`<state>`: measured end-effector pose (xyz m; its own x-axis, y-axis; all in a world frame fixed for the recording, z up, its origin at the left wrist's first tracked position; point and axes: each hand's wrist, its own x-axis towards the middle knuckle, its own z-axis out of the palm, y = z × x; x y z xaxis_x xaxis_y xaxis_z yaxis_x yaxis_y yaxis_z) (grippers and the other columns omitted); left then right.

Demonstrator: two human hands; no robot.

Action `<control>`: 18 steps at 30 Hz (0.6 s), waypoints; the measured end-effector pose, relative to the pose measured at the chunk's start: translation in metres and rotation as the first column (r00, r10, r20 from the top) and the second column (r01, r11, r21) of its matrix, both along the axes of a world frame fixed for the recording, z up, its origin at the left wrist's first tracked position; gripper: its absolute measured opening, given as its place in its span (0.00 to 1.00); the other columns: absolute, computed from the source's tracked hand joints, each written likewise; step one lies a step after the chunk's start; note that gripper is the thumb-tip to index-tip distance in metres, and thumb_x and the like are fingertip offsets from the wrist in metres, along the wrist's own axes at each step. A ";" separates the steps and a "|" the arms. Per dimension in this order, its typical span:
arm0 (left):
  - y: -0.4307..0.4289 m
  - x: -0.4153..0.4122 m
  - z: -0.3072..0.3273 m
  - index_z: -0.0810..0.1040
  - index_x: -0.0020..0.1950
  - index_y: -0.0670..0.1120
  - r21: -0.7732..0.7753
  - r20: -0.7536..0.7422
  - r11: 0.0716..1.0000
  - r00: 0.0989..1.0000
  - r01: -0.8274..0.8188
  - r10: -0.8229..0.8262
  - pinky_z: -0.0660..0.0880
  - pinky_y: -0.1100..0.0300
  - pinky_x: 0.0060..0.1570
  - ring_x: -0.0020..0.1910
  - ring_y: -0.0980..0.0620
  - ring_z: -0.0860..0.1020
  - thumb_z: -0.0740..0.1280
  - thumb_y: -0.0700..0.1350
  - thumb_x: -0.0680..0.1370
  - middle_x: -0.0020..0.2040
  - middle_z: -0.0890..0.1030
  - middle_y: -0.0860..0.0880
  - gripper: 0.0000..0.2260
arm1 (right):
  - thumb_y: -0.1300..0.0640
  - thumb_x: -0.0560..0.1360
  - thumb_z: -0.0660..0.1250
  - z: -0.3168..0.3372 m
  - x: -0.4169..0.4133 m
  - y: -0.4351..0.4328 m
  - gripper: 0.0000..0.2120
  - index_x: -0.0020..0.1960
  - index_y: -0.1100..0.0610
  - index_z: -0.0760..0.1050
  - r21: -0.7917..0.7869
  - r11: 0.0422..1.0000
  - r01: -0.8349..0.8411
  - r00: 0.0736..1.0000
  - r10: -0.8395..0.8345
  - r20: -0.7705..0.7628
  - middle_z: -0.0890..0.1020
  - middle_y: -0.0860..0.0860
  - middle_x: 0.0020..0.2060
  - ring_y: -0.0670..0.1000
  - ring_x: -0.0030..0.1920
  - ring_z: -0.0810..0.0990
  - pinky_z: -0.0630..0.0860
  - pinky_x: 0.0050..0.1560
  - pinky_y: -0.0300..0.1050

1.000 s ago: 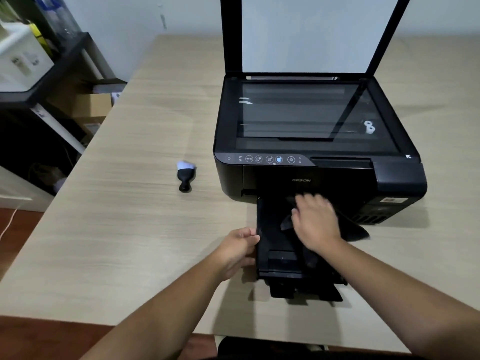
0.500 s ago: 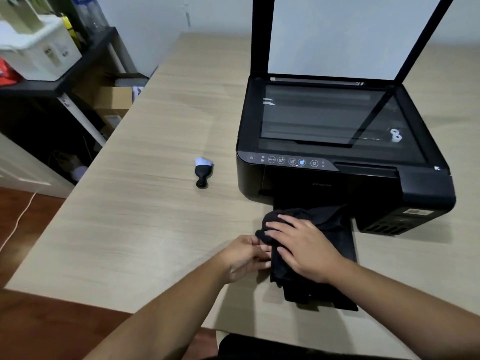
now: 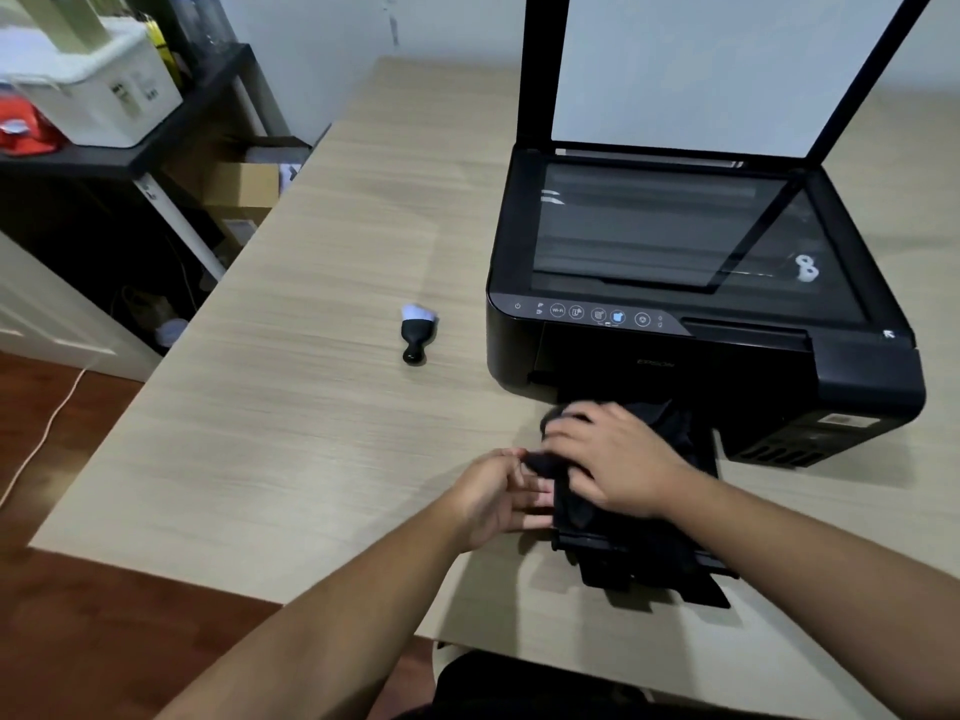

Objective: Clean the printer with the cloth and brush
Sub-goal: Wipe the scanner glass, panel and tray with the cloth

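Printer [image 3: 862, 376]: black, one unit, standing on the right half of a pale wood-grain table [image 3: 311, 433]. Scanner lid [image 3: 717, 70] raised upright, white underside facing the viewer; glass [image 3: 649, 236] exposed. Output tray [image 3: 654, 553]: black, pulled out from the printer's front toward the near table edge. Cloth [image 3: 667, 426]: black, bunched, lying on the tray just in front of the printer's paper outlet. Right hand [image 3: 613, 459]: palm down on the cloth, fingers spread and pointing left, pressing it against the tray. Left hand [image 3: 493, 498]: at the tray's left side, fingers curled, thumb and forefinger pinching a corner of the cloth; whether the lower fingers also touch the tray edge cannot be told, black lying on black. Brush [image 3: 415, 332]: small, black stubby handle, pale bristles, lying on the table left of the printer, well apart from both hands, handle toward the viewer. Far left: dark shelf [image 3: 156, 148] bearing a white box [image 3: 98, 90]; cardboard box [image 3: 241, 187] below it; white cable [image 3: 41, 439] on the reddish floor.
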<state>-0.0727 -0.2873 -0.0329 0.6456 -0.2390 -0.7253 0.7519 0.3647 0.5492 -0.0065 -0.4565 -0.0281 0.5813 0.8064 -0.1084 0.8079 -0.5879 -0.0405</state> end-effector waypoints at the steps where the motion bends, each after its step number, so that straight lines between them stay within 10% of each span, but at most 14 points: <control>1: 0.000 0.000 0.000 0.64 0.64 0.44 -0.010 -0.005 1.000 1.000 0.000 0.000 0.80 0.54 0.35 0.39 0.48 0.79 0.47 0.32 0.74 0.41 0.76 0.43 0.21 | 0.48 0.69 0.55 0.000 0.010 0.005 0.20 0.58 0.48 0.75 -0.024 0.997 0.073 0.997 -0.073 -0.007 0.78 0.45 0.58 0.54 0.59 0.75 0.73 0.52 0.49; 4: 0.001 0.001 -0.001 0.68 0.59 0.44 -0.031 -0.028 0.999 1.000 -0.012 0.011 0.78 0.53 0.39 0.38 0.49 0.76 0.50 0.38 0.76 0.41 0.75 0.44 0.14 | 0.47 0.74 0.52 -0.013 0.009 0.007 0.24 0.69 0.47 0.66 0.036 0.970 0.242 0.969 -0.240 -0.056 0.69 0.45 0.70 0.55 0.69 0.67 0.68 0.62 0.53; 9: -0.012 0.006 -0.003 0.73 0.45 0.48 0.095 -0.020 0.991 0.995 0.094 -0.093 0.72 0.56 0.42 0.42 0.50 0.75 0.50 0.52 0.82 0.41 0.75 0.47 0.15 | 0.43 0.78 0.48 -0.019 -0.047 -0.062 0.23 0.72 0.42 0.59 0.005 1.000 0.009 0.994 -0.009 -0.110 0.62 0.41 0.73 0.48 0.74 0.59 0.64 0.65 0.47; 15: -0.034 0.007 -0.003 0.73 0.44 0.47 0.212 -0.005 0.977 1.000 0.026 -0.026 0.74 0.57 0.39 0.41 0.50 0.76 0.46 0.52 0.84 0.43 0.77 0.47 0.19 | 0.43 0.79 0.45 -0.019 -0.002 -0.040 0.25 0.69 0.52 0.66 0.004 0.810 0.587 0.807 -0.585 -0.075 0.64 0.49 0.73 0.57 0.72 0.62 0.63 0.66 0.53; 18: -0.035 0.011 -0.007 0.75 0.50 0.46 0.127 -0.033 0.983 0.990 -0.129 0.134 0.72 0.58 0.39 0.43 0.51 0.77 0.43 0.59 0.82 0.46 0.80 0.46 0.25 | 0.42 0.77 0.45 -0.022 -0.024 -0.006 0.25 0.68 0.50 0.67 0.038 0.904 0.427 0.901 -0.421 -0.109 0.60 0.46 0.75 0.55 0.75 0.56 0.58 0.70 0.56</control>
